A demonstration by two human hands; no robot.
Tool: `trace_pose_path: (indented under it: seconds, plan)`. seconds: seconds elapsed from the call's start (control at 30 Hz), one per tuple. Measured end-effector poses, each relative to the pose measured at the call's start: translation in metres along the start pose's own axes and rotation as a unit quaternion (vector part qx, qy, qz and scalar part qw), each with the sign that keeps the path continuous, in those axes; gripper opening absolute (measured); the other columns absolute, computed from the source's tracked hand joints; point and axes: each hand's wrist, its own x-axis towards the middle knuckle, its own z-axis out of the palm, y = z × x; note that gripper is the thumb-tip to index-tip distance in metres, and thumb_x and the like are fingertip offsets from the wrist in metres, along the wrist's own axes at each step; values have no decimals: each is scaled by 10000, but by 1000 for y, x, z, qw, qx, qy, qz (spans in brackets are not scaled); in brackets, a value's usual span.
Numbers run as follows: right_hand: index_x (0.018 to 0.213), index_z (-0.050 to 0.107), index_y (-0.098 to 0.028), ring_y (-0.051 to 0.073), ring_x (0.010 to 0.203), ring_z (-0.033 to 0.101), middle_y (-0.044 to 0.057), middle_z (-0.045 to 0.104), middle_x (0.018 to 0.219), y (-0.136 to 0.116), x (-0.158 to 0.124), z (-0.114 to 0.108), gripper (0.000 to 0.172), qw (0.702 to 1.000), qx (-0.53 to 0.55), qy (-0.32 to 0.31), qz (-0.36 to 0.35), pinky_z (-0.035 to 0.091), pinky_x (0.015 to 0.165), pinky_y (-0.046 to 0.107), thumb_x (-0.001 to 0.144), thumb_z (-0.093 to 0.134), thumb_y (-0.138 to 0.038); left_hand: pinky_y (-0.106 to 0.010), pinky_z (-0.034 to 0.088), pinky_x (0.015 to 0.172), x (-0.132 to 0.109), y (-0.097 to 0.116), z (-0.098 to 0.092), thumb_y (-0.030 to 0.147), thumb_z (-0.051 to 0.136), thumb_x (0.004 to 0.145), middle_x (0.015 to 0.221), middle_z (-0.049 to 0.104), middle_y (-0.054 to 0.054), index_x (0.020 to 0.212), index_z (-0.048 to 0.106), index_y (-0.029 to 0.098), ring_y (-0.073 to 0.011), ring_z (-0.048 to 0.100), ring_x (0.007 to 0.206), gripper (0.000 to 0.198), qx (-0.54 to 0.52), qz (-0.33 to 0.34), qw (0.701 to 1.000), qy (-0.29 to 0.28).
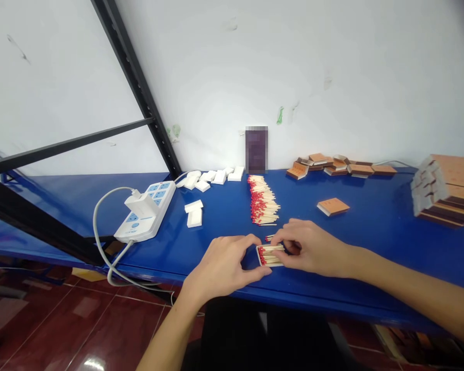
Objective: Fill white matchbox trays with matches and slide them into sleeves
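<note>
A small white matchbox tray [269, 255] filled with red-tipped matches lies near the front edge of the blue table [371, 226]. My left hand [226, 265] pinches the tray's left end between thumb and fingers. On the tray's right side, the curled fingers of my right hand [311, 247] press on the matches. A couple of loose matches [269, 237] lie just behind the tray. Farther back, a long pile of red-tipped matches [261, 202] lies in the middle of the table.
Several empty white trays [212, 178] lie at the back, two more [194, 212] nearer. A white power strip [147, 211] with a cable sits left. Brown matchbox sleeves [340, 165] lie at the back right, one [332, 206] lies alone, a stack [446, 188] stands far right. A black shelf frame [139, 82] crosses the left.
</note>
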Motion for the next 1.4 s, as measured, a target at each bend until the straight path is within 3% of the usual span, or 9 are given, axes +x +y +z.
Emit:
trace_pose_path:
  seconds: [0.2, 0.4, 0.6, 0.7, 0.9, 1.1, 1.23, 1.4]
  plan:
    - [898, 685, -206, 151, 597, 482, -39, 526, 568, 0, -1, 0, 102, 998, -46, 19, -35, 368, 704, 314, 849, 638, -282, -242, 298, 571, -1, -2, 0, 495, 711, 875, 738, 588, 63, 1037, 616, 250, -133, 520, 616, 308, -11, 9, 1000, 3]
    - [931, 687, -218, 164, 602, 499, -37, 502, 528, 10, -2, -3, 176, 998, -46, 42, 23, 368, 648, 282, 925, 551, -331, -250, 295, 577, -1, -3, 0, 508, 672, 903, 728, 571, 60, 1059, 645, 261, -130, 499, 610, 293, -23, 19, 1000, 0]
    - [1095, 731, -214, 154, 548, 562, -6, 639, 593, 22, 1, -10, 305, 997, -67, -32, 25, 360, 588, 275, 964, 501, -367, -255, 296, 588, -2, -3, -1, 463, 533, 997, 703, 545, 55, 1068, 643, 261, -135, 485, 610, 241, -36, 16, 999, -3]
    - [1052, 750, -212, 157, 620, 627, 24, 740, 748, 21, 5, -13, 309, 998, -27, -52, 36, 388, 612, 270, 978, 479, -339, -255, 287, 579, -1, -3, 0, 469, 604, 951, 701, 539, 54, 1065, 635, 254, -140, 479, 605, 245, -22, 5, 1000, 0]
    - [953, 688, -231, 165, 562, 555, -6, 628, 629, 20, 4, -17, 257, 992, -56, -82, 81, 341, 538, 278, 986, 466, -356, -245, 285, 573, 0, -2, 1, 445, 679, 893, 702, 528, 63, 1088, 615, 266, -137, 473, 602, 272, -12, 4, 1000, -1]
    - [965, 571, -203, 147, 638, 559, 62, 577, 1004, 26, -5, -8, 221, 990, -128, -53, 32, 398, 601, 300, 1013, 396, -330, -241, 288, 577, -2, -5, 2, 454, 682, 893, 698, 521, 64, 1080, 611, 263, -137, 473, 604, 276, -11, 7, 1000, 2]
    - [940, 542, -201, 145, 640, 549, 49, 561, 966, 23, -2, -6, 207, 991, -129, -28, 26, 395, 592, 291, 1022, 372, -288, -244, 279, 574, -1, -4, 3, 463, 664, 909, 682, 516, 65, 1076, 614, 264, -139, 468, 589, 265, -9, 6, 1000, 5]
    - [923, 542, -212, 141, 665, 531, 11, 568, 840, 5, -1, -8, 152, 999, -35, 10, 10, 394, 606, 268, 1004, 436, -285, -248, 281, 573, 0, -3, 4, 458, 642, 929, 676, 510, 64, 1064, 604, 249, -140, 464, 584, 252, -6, 6, 1000, 12]
